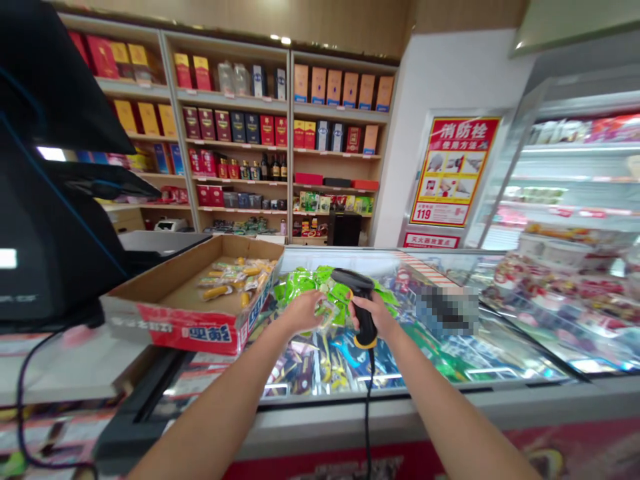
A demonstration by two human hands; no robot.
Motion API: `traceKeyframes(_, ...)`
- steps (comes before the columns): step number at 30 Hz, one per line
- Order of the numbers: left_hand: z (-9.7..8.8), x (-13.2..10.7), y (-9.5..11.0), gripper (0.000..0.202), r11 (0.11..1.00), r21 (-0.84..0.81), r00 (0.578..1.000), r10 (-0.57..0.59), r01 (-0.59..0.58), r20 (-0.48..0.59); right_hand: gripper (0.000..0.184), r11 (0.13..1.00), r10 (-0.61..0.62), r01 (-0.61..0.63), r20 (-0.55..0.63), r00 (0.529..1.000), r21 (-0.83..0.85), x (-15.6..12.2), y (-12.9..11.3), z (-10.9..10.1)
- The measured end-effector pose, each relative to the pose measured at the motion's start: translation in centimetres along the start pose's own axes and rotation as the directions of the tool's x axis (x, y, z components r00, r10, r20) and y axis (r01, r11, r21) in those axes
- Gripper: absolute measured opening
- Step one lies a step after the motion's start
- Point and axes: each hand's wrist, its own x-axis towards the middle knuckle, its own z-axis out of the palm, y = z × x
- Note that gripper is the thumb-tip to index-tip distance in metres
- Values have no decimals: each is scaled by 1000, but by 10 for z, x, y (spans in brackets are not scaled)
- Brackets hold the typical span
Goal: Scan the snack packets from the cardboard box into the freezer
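In my right hand (373,312) is a black barcode scanner (361,293) with yellow trim, gripped by its handle. Its head is tilted over a pile of shiny bright green packets (295,283), and its cable (370,393) hangs down past the counter's front. My left hand (304,312) is at the near side of the pile, its fingers curled on a green packet; the fingertips are partly blurred. The packets lie on the glass top of a chest freezer (320,400), through which colourful packaged goods show.
Left of my left hand sits an open cardboard box (200,330) holding several yellow wrapped snacks (235,277). A dark monitor (55,167) stands at far left. A pixelated patch covers something on the right glass. Boxed goods fill shelves (240,143) behind; a lit display cooler (565,200) is right.
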Motion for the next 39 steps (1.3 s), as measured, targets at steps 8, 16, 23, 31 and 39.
traceKeyframes(8, -69, -21, 11, 34, 912, 302, 948, -213, 280, -236, 31, 984, -12, 52, -222, 975, 173, -18, 21, -5)
traceKeyframes(16, -156, -112, -44, 47, 692, 647, 839, -524, 320, 145, 29, 970, -29, 97, -293, 956, 221, -27, 26, -9)
traceKeyframes(23, -122, -184, 15, 28, 687, 636, 852, -516, 351, 87, 29, 972, -23, 84, -266, 964, 222, -23, 27, -8)
traceKeyframes(31, -116, -185, 30, 28, 666, 636, 842, -537, 389, 47, 31, 973, -24, 85, -273, 962, 213, -24, 27, -10)
traceKeyframes(39, -106, -188, 29, 30, 690, 629, 868, -495, 359, 48, 30, 979, 0, 55, -271, 963, 198, -21, 30, -12)
